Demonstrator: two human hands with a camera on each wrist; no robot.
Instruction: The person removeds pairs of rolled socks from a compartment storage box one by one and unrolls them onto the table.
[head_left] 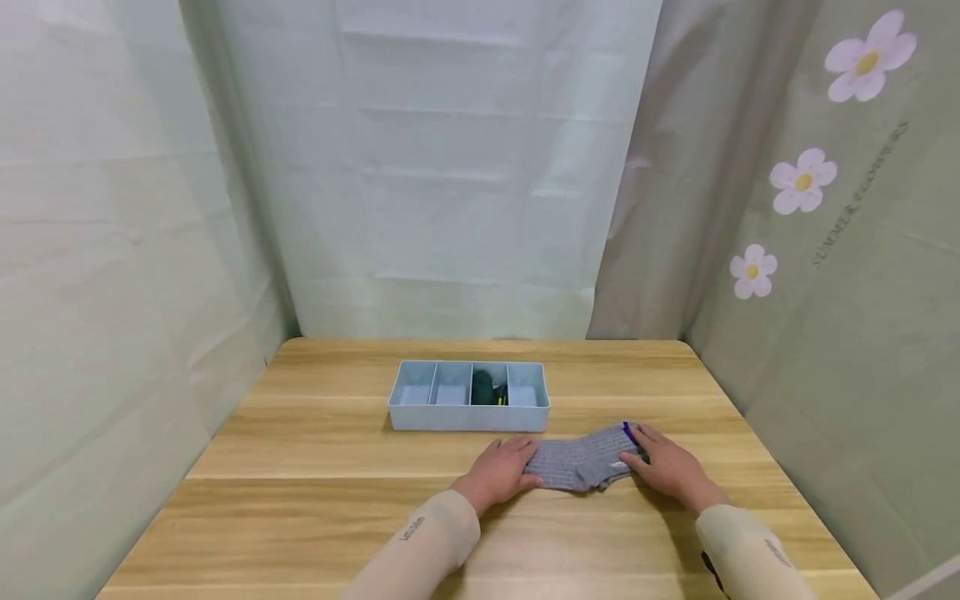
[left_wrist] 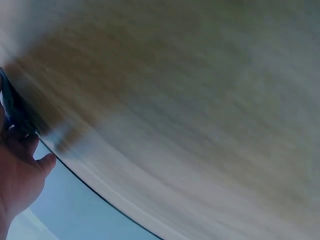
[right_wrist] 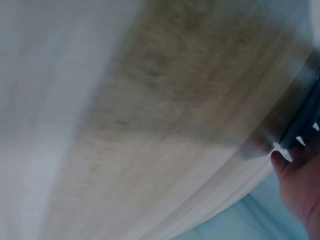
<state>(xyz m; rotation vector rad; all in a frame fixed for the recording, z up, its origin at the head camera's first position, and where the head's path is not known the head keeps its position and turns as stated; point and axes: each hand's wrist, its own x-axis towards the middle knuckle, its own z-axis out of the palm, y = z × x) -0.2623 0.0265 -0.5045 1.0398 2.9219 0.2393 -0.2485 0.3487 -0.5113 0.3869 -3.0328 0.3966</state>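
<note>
Grey ribbed socks [head_left: 573, 461], seemingly two layered together, lie flat on the wooden table in the head view, with a blue patch at their right end. My left hand [head_left: 501, 471] rests on their left end, its fingers over the edge and its thumb apart below. Across from it, my right hand [head_left: 670, 467] touches the right end, fingers stretched beside the blue patch and thumb on the fabric. In the left wrist view my left hand [left_wrist: 22, 172] meets dark fabric at the frame's edge. The right wrist view catches my right hand [right_wrist: 302, 182] at the fabric, fingers slightly spread.
A light blue divided box [head_left: 468, 418] stands behind the socks, left of centre. Its third compartment from the left holds a dark green bundle [head_left: 482, 387] and a dark item with yellow marks. Curtains [head_left: 450, 167] hang around the table [head_left: 300, 500].
</note>
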